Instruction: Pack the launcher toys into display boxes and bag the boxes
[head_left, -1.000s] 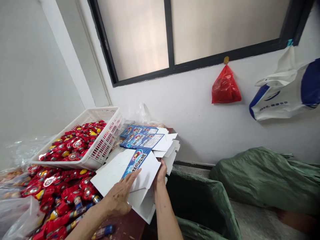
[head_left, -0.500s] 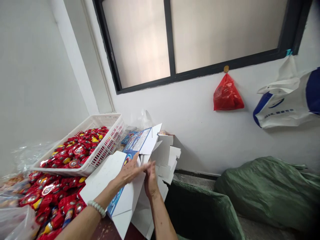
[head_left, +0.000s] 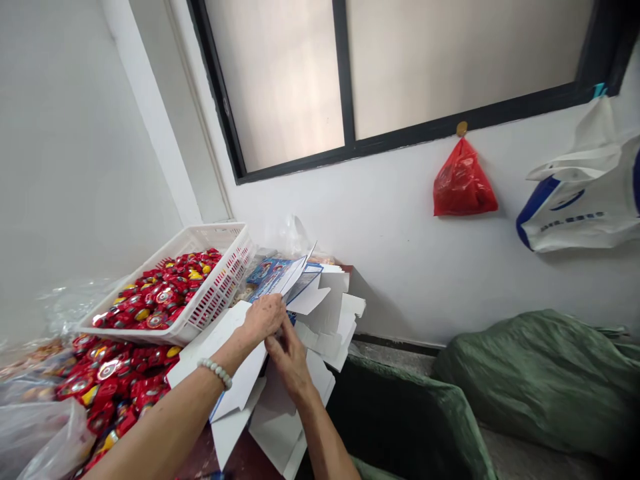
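Note:
A white cardboard box point(head_left: 253, 373) with blue printing, partly folded, lies tilted over the stack at the table's edge. My left hand point(head_left: 266, 317), with a beaded bracelet on its wrist, has its fingers curled over the box's middle fold. Close against it, my right hand point(head_left: 290, 358) is closed on the same fold from the right, thumb toward the left fingers. The fingertips of both hands are partly hidden. Beneath and to the right, more flat white box blanks point(head_left: 327, 313) lie in an uneven pile.
A white plastic basket point(head_left: 220, 293) of red toys stands at left, with a heap of similar red toys point(head_left: 113, 380) before it. Clear plastic bags point(head_left: 45, 433) lie beside them. At right are an open green sack point(head_left: 450, 407) and a full green sack point(head_left: 540, 380). A red bag point(head_left: 465, 183) hangs on the wall.
My left hand's outstretched fingers have curled onto the box, and my right hand has closed beside it. The box's printed panels have folded inward, showing more white. The view has shifted slightly.

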The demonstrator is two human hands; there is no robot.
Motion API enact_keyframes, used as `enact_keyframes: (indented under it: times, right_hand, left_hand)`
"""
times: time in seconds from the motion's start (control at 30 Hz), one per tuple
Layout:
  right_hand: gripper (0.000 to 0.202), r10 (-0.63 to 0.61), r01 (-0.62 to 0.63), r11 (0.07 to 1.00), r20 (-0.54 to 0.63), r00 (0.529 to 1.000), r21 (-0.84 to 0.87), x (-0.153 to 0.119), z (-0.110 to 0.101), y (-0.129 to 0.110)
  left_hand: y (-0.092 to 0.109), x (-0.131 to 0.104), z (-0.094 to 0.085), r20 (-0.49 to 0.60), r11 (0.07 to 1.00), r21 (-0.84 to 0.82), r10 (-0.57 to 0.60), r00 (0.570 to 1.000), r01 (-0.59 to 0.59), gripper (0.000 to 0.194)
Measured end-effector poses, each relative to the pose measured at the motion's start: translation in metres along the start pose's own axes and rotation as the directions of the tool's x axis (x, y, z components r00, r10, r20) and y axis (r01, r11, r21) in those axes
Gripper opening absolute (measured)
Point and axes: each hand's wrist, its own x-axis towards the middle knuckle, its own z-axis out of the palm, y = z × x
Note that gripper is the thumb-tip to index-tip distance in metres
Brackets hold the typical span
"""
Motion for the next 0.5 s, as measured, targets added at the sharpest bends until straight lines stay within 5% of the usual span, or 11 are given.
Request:
enact_keyframes:
  times: [0.07, 0.17, 0.23, 0.4, 0.5]
  right_hand:
    - [0.054, 0.021, -0.007, 0.997, -0.2, 0.98, 0.071, 0.007, -0.004, -0.022]
    - [0.049, -0.031, 0.137, 0.978, -0.537, 0.843, 0.159, 0.033, -0.009, -0.05]
    - [0.053, -0.1, 0.184, 0.98, -0.611, 0.785, 0.075, 0.049, -0.009, -0.048]
    - [0.052, 0.008, -0.099, 0.975, -0.41, 0.912, -0.201, 0.036, -0.002, 0.038]
    - [0.036, 0.07, -0.176, 0.943, -0.35, 0.934, -0.283, 0.009, -0.011, 0.089]
  left_hand:
    - [0.001, 0.001, -0.001, 0.0, 1.0, 0.002, -0.01, 1.0, 0.01, 0.029]
    - [0.002, 0.001, -0.001, 0.009, 1.0, -0.02, -0.003, 1.0, 0.003, 0.027]
    - [0.003, -0.001, 0.0, 0.013, 0.999, -0.043, 0.006, 1.0, -0.005, 0.027]
    - [0.014, -0.007, 0.009, 0.017, 0.993, -0.115, 0.029, 0.999, -0.027, 0.027]
    - [0.026, -0.011, 0.027, 0.045, 0.982, -0.174, 0.08, 0.996, -0.071, 0.029]
